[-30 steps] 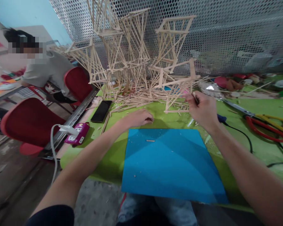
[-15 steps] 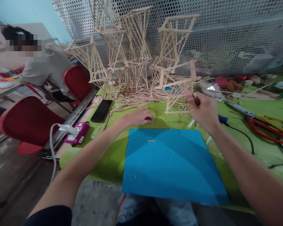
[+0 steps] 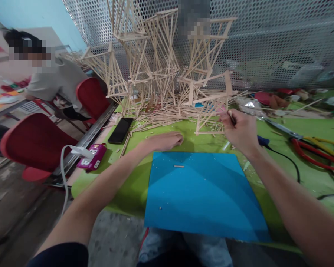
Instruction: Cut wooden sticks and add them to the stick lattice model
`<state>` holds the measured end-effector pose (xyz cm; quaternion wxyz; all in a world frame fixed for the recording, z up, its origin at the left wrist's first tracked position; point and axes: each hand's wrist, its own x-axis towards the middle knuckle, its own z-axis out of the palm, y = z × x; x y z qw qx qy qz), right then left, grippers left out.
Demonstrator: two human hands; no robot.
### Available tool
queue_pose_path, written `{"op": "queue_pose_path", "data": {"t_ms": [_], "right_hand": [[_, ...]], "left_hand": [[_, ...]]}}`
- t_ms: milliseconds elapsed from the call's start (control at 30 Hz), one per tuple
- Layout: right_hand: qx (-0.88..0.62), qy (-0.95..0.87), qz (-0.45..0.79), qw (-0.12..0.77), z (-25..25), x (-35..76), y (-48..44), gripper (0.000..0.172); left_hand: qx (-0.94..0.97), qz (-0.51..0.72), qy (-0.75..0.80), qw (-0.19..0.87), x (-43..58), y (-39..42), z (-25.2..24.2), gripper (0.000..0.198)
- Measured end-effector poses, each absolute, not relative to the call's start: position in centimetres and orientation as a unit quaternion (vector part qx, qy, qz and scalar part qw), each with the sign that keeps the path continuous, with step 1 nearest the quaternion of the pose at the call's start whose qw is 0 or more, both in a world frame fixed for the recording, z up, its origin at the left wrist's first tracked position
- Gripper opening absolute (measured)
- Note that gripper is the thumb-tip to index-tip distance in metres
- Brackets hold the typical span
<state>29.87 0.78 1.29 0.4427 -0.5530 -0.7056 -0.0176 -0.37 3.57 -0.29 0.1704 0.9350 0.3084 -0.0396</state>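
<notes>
The right hand (image 3: 241, 129) is raised just in front of a small stick frame (image 3: 211, 111), its fingers curled in and pinched around a thin dark tool (image 3: 231, 117) whose tip pokes up beside the thumb; what kind of tool it is cannot be told. The frame lies tilted at the near edge of a loose heap of wooden sticks (image 3: 161, 111), and behind the heap several tall lattice towers of sticks (image 3: 144, 59) stand against a perforated metal screen (image 3: 267, 37). The left hand (image 3: 164, 141) rests palm down on the green table cover (image 3: 122, 185), fingers loosely bent and close together, holding nothing that shows, just beyond the far edge of a blue cutting mat (image 3: 203, 196). A single short stick piece (image 3: 179, 166) lies on the mat near that edge. To the left, a black phone (image 3: 120, 130) lies flat by the heap and a pink power strip (image 3: 92, 157) with a white plug sits at the table's edge. To the right lie red-handled cutters (image 3: 317, 152) and a black cable (image 3: 292, 163). Another person in a grey top (image 3: 55, 83) sits on a red chair (image 3: 91, 98) at the far left.
</notes>
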Motion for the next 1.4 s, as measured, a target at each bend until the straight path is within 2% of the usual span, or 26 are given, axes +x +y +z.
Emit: {"op": "queue_pose_path", "data": {"t_ms": [133,300,500,700,900,1033,1133,1233,1300,1400], "right_hand": [[-0.553,-0.704,-0.025,0.445,1.2,30.0,0.9,0.035],[-0.546,-0.708,-0.028,0.446,1.2,30.0,1.0,0.034],[-0.548,-0.707,-0.027,0.447,1.2,30.1,1.0,0.035],[-0.544,-0.708,-0.025,0.450,1.3,30.1,1.0,0.033],[-0.543,-0.708,-0.020,0.452,1.2,30.0,1.0,0.034],[-0.544,-0.708,-0.022,0.450,1.2,30.0,1.0,0.037],[-0.547,-0.708,-0.020,0.447,1.2,30.0,0.9,0.039],[-0.547,-0.709,-0.022,0.445,1.3,29.9,0.8,0.040],[-0.547,-0.709,-0.023,0.444,1.3,29.9,0.8,0.041],[-0.551,-0.707,-0.021,0.444,1.3,29.9,0.8,0.043]], "left_hand": [[0.931,-0.073,0.312,0.175,-0.5,3.4,0.3,0.021],[0.931,0.002,0.340,0.134,-2.6,5.2,1.6,0.030],[0.912,0.032,0.388,0.128,-5.1,6.9,2.8,0.019],[0.916,0.052,0.395,0.042,-5.2,7.0,2.7,0.024],[0.912,0.051,0.404,0.042,-4.7,6.7,3.0,0.018],[0.905,0.046,0.420,0.048,-4.9,6.8,3.0,0.028],[0.895,0.048,0.443,0.003,-4.9,6.4,3.3,0.042],[0.892,0.042,0.448,-0.037,-4.7,5.7,3.8,0.038],[0.899,0.027,0.437,-0.015,-4.6,5.2,4.0,0.035],[0.921,-0.016,0.375,0.101,-4.3,4.6,3.9,0.025]]}}
